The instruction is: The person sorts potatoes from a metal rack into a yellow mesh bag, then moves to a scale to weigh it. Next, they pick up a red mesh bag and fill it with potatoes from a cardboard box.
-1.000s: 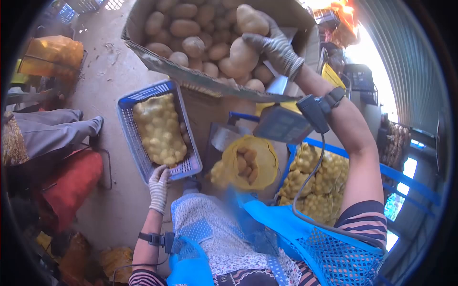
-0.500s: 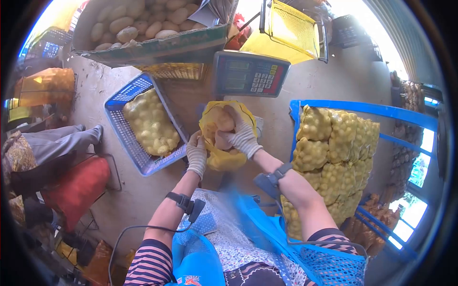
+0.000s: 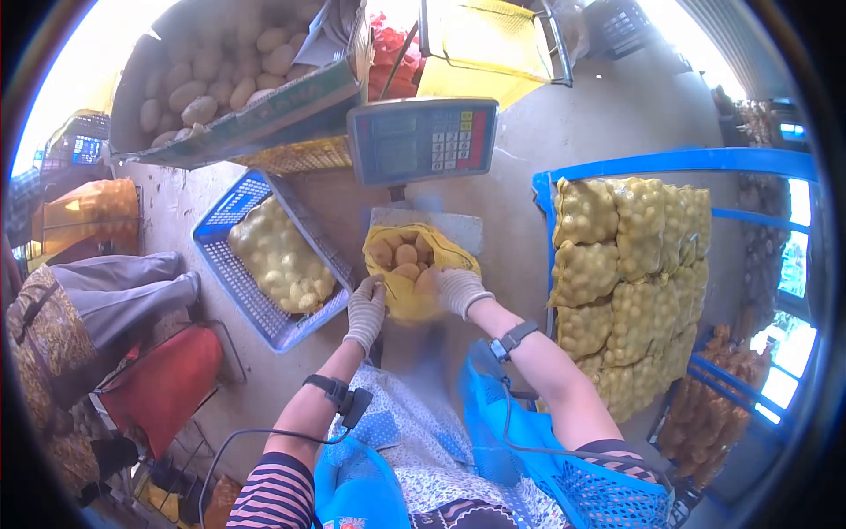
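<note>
A yellow mesh bag (image 3: 408, 304) stands with its mouth spread, and several brown potatoes (image 3: 405, 255) show inside. Its base hides part of the scale's metal platform (image 3: 458, 227). My left hand (image 3: 367, 310), in a striped knit glove, is closed on the near left rim of the bag. On the right side, my right hand (image 3: 460, 291), gloved alike, grips the bag's edge; its fingertips are partly hidden by the mesh. Beyond the bag rises the scale's display with keypad (image 3: 423, 141).
At the upper left is a big carton (image 3: 256, 115) of potatoes. A blue crate (image 3: 231, 207) holds a filled mesh bag (image 3: 280, 256). Filled yellow bags (image 3: 630, 282) are stacked in a blue frame (image 3: 670, 163) on the right. A person's grey-trousered legs (image 3: 132, 286) are at left.
My right hand has come out of the bag's mouth, from the potatoes to the right rim. My left hand stays at the left rim. The view has shifted, showing more of the scale platform.
</note>
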### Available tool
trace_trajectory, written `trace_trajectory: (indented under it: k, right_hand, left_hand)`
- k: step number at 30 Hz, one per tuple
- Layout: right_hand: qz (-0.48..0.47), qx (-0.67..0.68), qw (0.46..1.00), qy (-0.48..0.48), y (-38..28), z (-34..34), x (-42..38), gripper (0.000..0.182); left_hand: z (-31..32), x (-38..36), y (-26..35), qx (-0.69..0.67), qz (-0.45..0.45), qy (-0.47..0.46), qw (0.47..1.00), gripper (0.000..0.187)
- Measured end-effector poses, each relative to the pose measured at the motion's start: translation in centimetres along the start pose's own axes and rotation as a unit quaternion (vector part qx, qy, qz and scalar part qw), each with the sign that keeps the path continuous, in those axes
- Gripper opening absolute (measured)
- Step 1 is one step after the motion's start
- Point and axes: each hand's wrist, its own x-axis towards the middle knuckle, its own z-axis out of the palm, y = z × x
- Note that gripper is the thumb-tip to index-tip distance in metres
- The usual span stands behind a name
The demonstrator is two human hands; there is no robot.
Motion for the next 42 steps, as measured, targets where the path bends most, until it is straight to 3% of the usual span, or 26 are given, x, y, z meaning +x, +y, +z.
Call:
trace_trajectory:
  k: [5, 7, 11, 14, 16, 17, 21, 22, 24, 25, 27, 29, 30, 31, 32, 34, 35, 36, 38, 39, 40, 41, 42]
  right_hand:
    - [-0.059, -0.007, 0.993, 0.104, -0.8, 2.1, 0.3, 0.025]
    - [-0.115, -0.002, 0.976, 0.187, -1.7, 1.9, 0.0, 0.023]
    - [-0.119, -0.005, 0.975, 0.186, -4.1, -1.0, -2.4, 0.024]
    - [-0.148, 0.018, 0.960, 0.237, -5.0, -1.6, -4.6, 0.022]
    - [-0.163, 0.059, 0.950, 0.260, -5.5, -2.0, -6.4, 0.021]
    - [-0.169, 0.056, 0.948, 0.264, -5.8, -2.0, -7.3, 0.021]
    - [-0.178, 0.042, 0.967, 0.177, -7.1, -1.3, -11.3, 0.022]
    - [-0.196, 0.031, 0.969, 0.148, -7.3, -1.3, -12.1, 0.023]
    - [-0.200, 0.021, 0.973, 0.116, -7.6, 0.1, -13.8, 0.025]
    - [-0.209, 0.018, 0.971, 0.113, -7.9, -0.3, -14.3, 0.025]
    - [-0.239, 0.014, 0.962, 0.134, -9.8, -4.5, -15.6, 0.025]
    - [-0.273, 0.024, 0.943, 0.187, -10.7, -8.0, -13.9, 0.024]
    - [-0.309, -0.006, 0.925, 0.220, -11.6, -9.0, -12.7, 0.024]
    - [-0.329, 0.083, 0.885, 0.318, -14.1, -14.4, -11.6, 0.024]
    - [-0.334, 0.116, 0.872, 0.340, -15.8, -17.3, -9.4, 0.026]
    - [-0.325, 0.297, 0.852, 0.282, -19.8, -22.9, -4.3, 0.030]
    - [-0.352, 0.272, 0.842, 0.306, -22.3, -25.9, -1.8, 0.030]
    - [-0.317, 0.207, 0.867, 0.324, -23.9, -28.1, 1.7, 0.031]
    - [-0.291, 0.056, 0.902, 0.314, -27.2, -31.8, 8.9, 0.034]
    - [-0.291, 0.046, 0.904, 0.308, -28.7, -33.0, 11.4, 0.034]
    - [-0.309, -0.078, 0.894, 0.317, -30.2, -34.0, 13.5, 0.036]
    - [-0.324, -0.201, 0.866, 0.324, -31.6, -34.7, 15.7, 0.039]
    - [-0.306, -0.256, 0.879, 0.262, -33.2, -35.3, 17.9, 0.042]
  left_hand:
    - [-0.4, 1.6, -1.4, 0.075, 0.045, -0.004, 0.996, 0.025]
    - [-0.6, 2.2, -2.0, 0.167, 0.118, 0.028, 0.979, 0.025]
    - [-1.6, 1.8, -0.3, 0.165, 0.044, -0.031, 0.985, 0.035]
    - [-3.2, -0.5, 2.3, 0.251, 0.017, 0.018, 0.968, 0.048]
    - [-5.8, -0.9, 1.3, 0.092, 0.022, 0.052, 0.994, 0.063]
    - [-7.5, -1.3, 0.3, 0.113, 0.020, 0.102, 0.988, 0.065]
    - [-16.0, -4.9, -6.8, 0.161, 0.045, 0.225, 0.960, 0.062]
    - [-16.8, -9.7, -4.4, 0.157, 0.031, 0.245, 0.956, 0.055]
    - [-20.6, -12.2, -13.7, 0.101, -0.002, 0.272, 0.957, 0.050]
    - [-20.6, -15.4, -16.0, 0.154, -0.039, 0.337, 0.928, 0.048]
    - [-21.1, -20.6, -20.4, 0.085, -0.186, 0.326, 0.923, 0.051]
    - [-22.3, -20.9, -30.4, -0.001, -0.264, 0.316, 0.911, 0.046]
    - [-22.1, -21.7, -28.3, -0.037, -0.283, 0.309, 0.907, 0.045]
    - [-21.8, -22.5, -25.7, -0.072, -0.302, 0.301, 0.902, 0.044]
    - [-22.3, -21.3, -24.6, -0.080, -0.299, 0.301, 0.902, 0.044]
    - [-23.7, -17.7, -22.2, -0.004, -0.176, 0.313, 0.933, 0.039]
    - [-24.2, -16.1, -16.9, -0.004, -0.101, 0.326, 0.940, 0.038]
    - [-25.0, -13.6, -11.1, -0.008, -0.029, 0.336, 0.941, 0.037]
    - [-27.6, -6.5, -2.7, 0.030, 0.158, 0.380, 0.911, 0.045]
    - [-29.1, -4.8, 4.4, 0.120, 0.212, 0.405, 0.881, 0.048]
    - [-30.6, -0.2, 7.0, 0.088, 0.256, 0.407, 0.873, 0.049]
    - [-31.9, 0.5, 13.6, 0.177, 0.384, 0.454, 0.784, 0.051]
    - [-32.6, 2.8, 17.2, 0.212, 0.410, 0.485, 0.743, 0.053]
